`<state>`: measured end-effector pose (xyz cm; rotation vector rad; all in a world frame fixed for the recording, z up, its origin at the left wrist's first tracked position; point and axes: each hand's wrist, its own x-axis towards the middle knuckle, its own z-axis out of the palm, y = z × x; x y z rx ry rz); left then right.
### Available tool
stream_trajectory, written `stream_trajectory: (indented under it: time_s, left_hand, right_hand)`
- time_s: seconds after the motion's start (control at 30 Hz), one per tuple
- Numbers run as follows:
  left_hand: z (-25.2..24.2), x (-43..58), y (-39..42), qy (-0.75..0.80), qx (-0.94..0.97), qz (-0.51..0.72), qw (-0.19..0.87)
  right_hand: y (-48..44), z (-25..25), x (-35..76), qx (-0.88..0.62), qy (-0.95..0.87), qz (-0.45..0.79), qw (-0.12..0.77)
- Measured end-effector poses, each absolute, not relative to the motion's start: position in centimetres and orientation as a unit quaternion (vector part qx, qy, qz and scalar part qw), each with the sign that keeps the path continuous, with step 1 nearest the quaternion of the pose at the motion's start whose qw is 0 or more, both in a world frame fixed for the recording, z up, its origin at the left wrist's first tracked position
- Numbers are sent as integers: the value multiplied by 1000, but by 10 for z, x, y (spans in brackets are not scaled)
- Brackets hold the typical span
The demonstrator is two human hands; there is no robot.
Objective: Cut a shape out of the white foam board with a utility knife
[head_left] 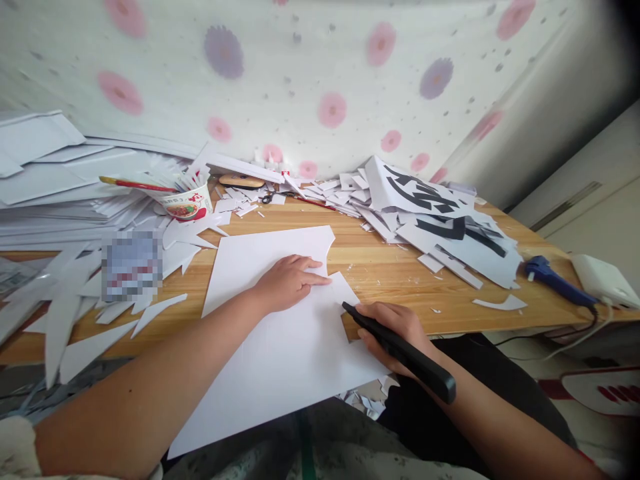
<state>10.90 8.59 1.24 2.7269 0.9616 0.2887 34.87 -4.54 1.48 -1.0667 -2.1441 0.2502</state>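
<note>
A large white foam board [270, 360] lies on the wooden table and hangs over its front edge toward my lap. Its right side has a notched, cut outline. My left hand [290, 283] rests flat on the board, fingers stretched to the right near the notch. Wrapped around a black utility knife [407, 357], my right hand [393, 327] is at the board's right edge. The knife's front end points up and left at the cut edge; its blade is too small to make out.
White offcuts [75, 293] and stacked boards [45, 160] crowd the left. A paper cup [187, 200] of strips, scissors [270, 197] and a scrap pile [350, 193] stand behind. Printed sheets [430, 207], a blue glue gun [560, 280] and a white box [605, 280] are right.
</note>
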Motion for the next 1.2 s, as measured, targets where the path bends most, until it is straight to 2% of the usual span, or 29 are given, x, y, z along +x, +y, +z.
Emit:
stream_trajectory:
  time_s: [0.2,0.37,0.53,0.8,0.93,1.0,1.1,1.2]
  left_hand:
    - [13,108,86,323,935,100,109]
    - [12,108,87,317,937,105,105]
    - [10,109,89,316,937,106,108]
    - [12,107,88,305,941,112,91]
    - [16,112,84,321,938,106,78]
    - [19,115,81,341,934,90,56]
    - [29,108,70,374,923,84,25]
    - [46,76,43,448,884,133,23]
  right_hand:
    - [-48,19,349,-413,-835,102,350]
    - [-52,22,349,-398,-840,87,360]
    - [-66,19,354,-404,-819,123,388]
    - [-59,13,361,-561,-607,257,500]
    - [-40,10,356,-546,-513,337,570]
    - [-32,10,353,-536,-523,348,564]
    - [-23,13,350,-554,-583,302,512]
    - [-17,17,349,-563,-625,284,461]
